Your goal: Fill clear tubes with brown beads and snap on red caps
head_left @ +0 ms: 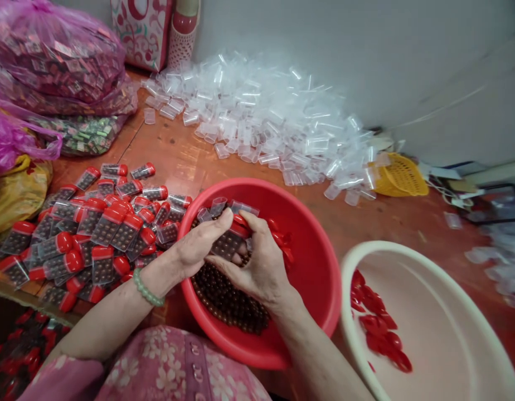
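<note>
We work with both hands low over a red plastic basin (311, 262). Our left hand (197, 245), with a jade-green bead bracelet (145, 288) at its wrist, and our right hand (257, 267) are drawn close together. The right hand closes on a clear plastic tube (226, 245) packed with dark beads, thumb and fingers around its body; the left hand's fingers curl in beside it, and we cannot tell whether they grip. The tube sits inside the basin above a heap of loose dark brown beads (228, 303), with red caps (280, 242) by the right hand. It should feel light, rigid and slick, best held around its middle, as thin plastic may crack under a hard squeeze. Capped tubes (94, 225) cover the tabletop (190, 150) left of the basin, empty tubes (249, 122) heap toward the wall, and a white basin (428, 312) holds scattered caps (377, 320).
</note>
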Demonstrator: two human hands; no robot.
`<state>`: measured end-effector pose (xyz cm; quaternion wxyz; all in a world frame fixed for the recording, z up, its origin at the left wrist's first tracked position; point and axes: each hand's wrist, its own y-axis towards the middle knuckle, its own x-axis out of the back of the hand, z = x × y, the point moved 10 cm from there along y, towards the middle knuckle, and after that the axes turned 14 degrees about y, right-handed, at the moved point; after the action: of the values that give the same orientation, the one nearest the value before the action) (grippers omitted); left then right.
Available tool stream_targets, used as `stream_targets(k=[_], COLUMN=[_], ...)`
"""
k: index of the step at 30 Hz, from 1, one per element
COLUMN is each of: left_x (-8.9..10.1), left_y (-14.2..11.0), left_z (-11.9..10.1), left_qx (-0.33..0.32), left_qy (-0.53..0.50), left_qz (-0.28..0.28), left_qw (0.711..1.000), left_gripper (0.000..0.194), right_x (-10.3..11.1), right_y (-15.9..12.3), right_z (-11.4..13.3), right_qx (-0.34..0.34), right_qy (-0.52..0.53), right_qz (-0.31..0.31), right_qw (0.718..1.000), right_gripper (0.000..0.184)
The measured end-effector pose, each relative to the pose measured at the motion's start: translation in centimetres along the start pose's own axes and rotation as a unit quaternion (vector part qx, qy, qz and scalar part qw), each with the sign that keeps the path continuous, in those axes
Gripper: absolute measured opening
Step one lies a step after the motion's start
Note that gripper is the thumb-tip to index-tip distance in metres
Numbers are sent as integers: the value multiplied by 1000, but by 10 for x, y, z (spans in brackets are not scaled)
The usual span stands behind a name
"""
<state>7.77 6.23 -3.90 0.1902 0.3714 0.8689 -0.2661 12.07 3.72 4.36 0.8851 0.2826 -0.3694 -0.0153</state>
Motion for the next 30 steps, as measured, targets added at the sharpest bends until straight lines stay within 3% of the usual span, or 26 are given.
stream_targets(k=[3, 6, 9, 11, 15, 20, 24, 30], left_x=[4, 0, -5, -3, 4, -4, -3, -10], left_y=[0, -4, -9, -10, -11, -15, -17, -19], left_z=[2, -6, -14, -19, -27, -35, -34, -35], left_qx=[12, -13, -54, -87, -130, -180, -156, -155], left_qy=[3, 23, 90, 156, 279, 391, 468, 506], left_qz=[-24, -15, -6, -30, -83, -73, -103, -86], left_qw=[1000, 1000, 994, 984, 948, 900, 863, 844], left_gripper=[54, 34, 19, 15, 19, 15, 6, 7], right_x=[-4, -5, -3, -1, 2, 21, 17, 0], right_y=[-1, -2, -2, -1, 0, -2, -7, -14], right_z=[-2, -3, 0, 3, -7, -31, -52, -71], right_qx=[6, 6, 21, 29, -37, -140, -222, -329], right_qy=[2, -6, -37, -46, 103, 273, 348, 523], right_qz=[13, 15, 12, 21, 66, -51, -94, -107], right_qw=[1000, 1000, 999, 998, 992, 950, 906, 779], right_gripper=[83, 77, 71, 72, 73, 23, 18, 17])
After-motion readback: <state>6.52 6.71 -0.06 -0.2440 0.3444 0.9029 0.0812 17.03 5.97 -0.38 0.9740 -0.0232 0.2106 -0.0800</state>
